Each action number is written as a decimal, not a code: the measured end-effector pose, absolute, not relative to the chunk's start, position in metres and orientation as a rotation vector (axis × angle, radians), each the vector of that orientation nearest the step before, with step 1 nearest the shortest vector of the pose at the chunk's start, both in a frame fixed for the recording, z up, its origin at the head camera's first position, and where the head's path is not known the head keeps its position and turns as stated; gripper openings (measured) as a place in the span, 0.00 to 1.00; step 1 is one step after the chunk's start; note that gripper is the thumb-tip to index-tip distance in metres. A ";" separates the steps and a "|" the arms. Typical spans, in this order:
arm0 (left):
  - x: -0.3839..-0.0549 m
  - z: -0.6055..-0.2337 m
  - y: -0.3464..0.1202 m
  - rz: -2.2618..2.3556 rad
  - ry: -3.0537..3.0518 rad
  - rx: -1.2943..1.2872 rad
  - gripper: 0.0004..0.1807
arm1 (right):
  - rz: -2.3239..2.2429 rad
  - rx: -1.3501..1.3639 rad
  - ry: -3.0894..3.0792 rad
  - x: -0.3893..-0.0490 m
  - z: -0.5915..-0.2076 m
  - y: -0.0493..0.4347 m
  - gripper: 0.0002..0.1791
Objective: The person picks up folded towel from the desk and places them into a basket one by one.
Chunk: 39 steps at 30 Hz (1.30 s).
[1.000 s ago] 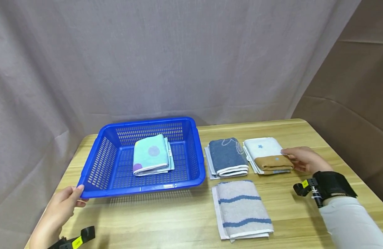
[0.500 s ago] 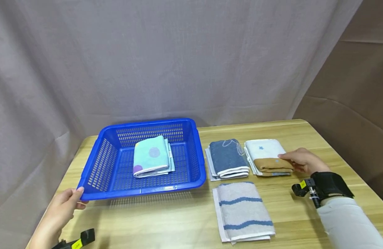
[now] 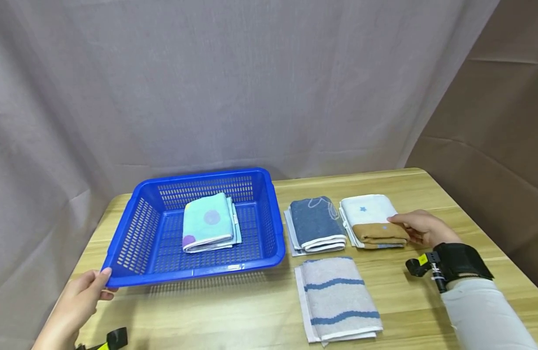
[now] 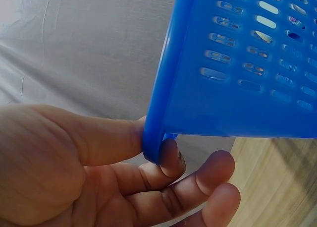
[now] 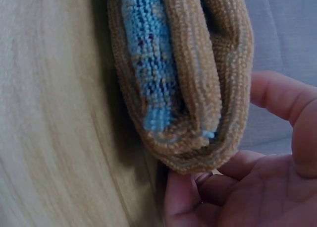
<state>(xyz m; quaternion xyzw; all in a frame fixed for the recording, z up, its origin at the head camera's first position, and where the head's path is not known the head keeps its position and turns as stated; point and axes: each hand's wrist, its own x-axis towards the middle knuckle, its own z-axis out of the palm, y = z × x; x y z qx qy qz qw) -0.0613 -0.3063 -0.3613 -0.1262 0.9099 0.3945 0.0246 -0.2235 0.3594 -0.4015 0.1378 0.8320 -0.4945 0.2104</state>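
Observation:
My left hand (image 3: 80, 296) pinches the near left corner of the blue plastic basket (image 3: 172, 278), thumb above the rim and a finger below it, as the left wrist view also shows. Inside the basket lies a folded turquoise towel (image 3: 209, 218) with dots. My right hand (image 3: 426, 227) holds the right edge of a folded white-and-brown towel (image 3: 369, 209). Its thumb is on top and the other fingers are at the towel's side and underneath. In the right wrist view the towel's brown rolled edge (image 5: 193, 78) sits between thumb and fingers.
A folded dark blue towel (image 3: 317, 221) lies between the basket and the white-and-brown one. Nearer me is a folded grey towel (image 3: 338, 296) with wavy blue stripes. All rest on a wooden table (image 3: 207, 316), with a grey curtain (image 3: 269, 87) behind.
My right thumb has shifted slightly left, further onto the white-and-brown towel. The left hand keeps its grip on the basket corner. The head view has drifted a little.

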 end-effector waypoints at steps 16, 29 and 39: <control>-0.063 -0.360 -0.307 1.228 2.784 -0.402 0.25 | -1.454 0.415 2.268 -0.224 -0.404 0.374 0.12; -0.062 -0.363 -0.309 1.240 2.755 -0.425 0.26 | -1.506 0.394 2.150 -0.227 -0.407 0.375 0.21; -0.064 -0.361 -0.308 1.225 2.748 -0.437 0.26 | -1.801 0.375 1.878 -0.223 -0.414 0.383 0.14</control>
